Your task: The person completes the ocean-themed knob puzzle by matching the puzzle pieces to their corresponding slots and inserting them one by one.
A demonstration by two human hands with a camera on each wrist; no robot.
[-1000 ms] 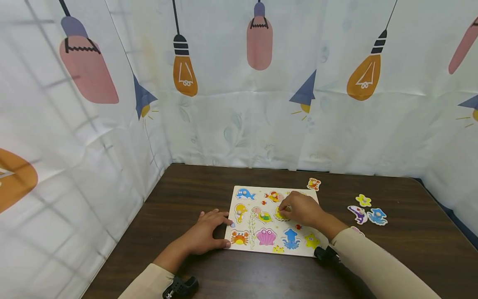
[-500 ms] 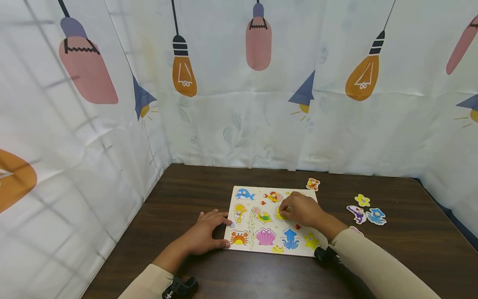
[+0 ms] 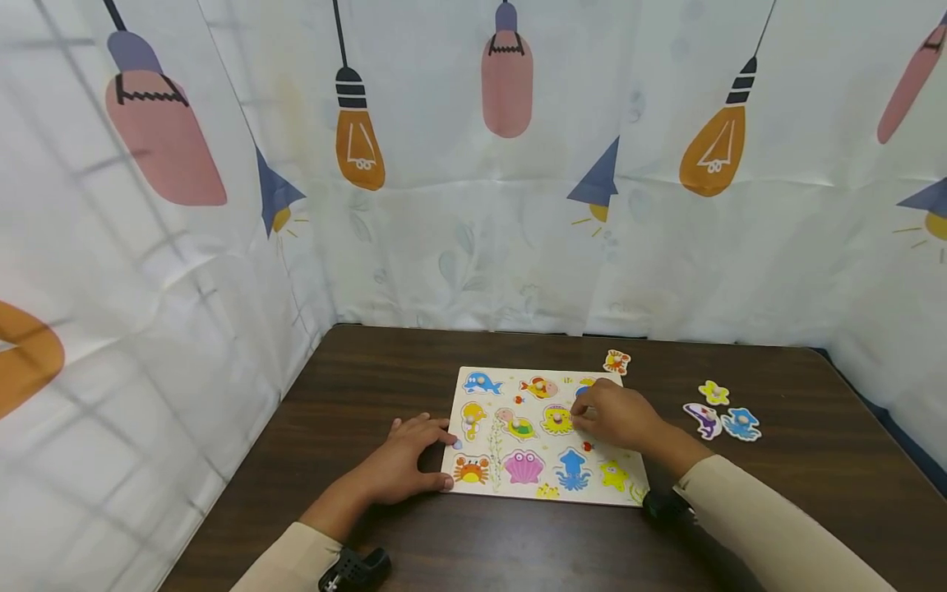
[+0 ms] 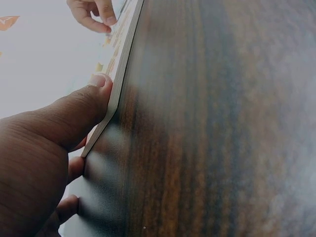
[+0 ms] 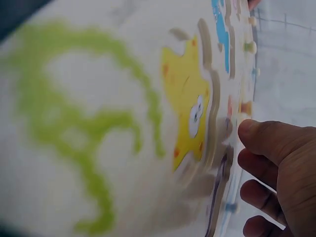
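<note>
A wooden peg puzzle board (image 3: 481, 413) with colourful sea animals lies on the table. My left hand (image 3: 405, 462) rests at its left side, thumb on the near left corner and a fingertip on the edge. My right hand (image 3: 616, 418) hovers over the board's right part, just right of the yellow octopus piece (image 3: 557, 419), which sits in the board. In the right wrist view, the thumb and fingers (image 5: 261, 136) are loosely bent with nothing between them. Below them is a yellow starfish picture (image 5: 190, 106). The right hand hides part of the board's right side.
On the brown table (image 3: 399, 362), a crab piece (image 3: 616, 362) lies by the board's far right corner. Farther right are a yellow flower-like piece (image 3: 713, 393), a purple dolphin-like piece (image 3: 702, 420) and a blue piece (image 3: 741, 424). A lamp-patterned curtain (image 3: 444, 205) stands behind.
My right hand has let go of the yellow octopus piece and moved slightly right, uncovering it. The left hand stays on the board's edge.
</note>
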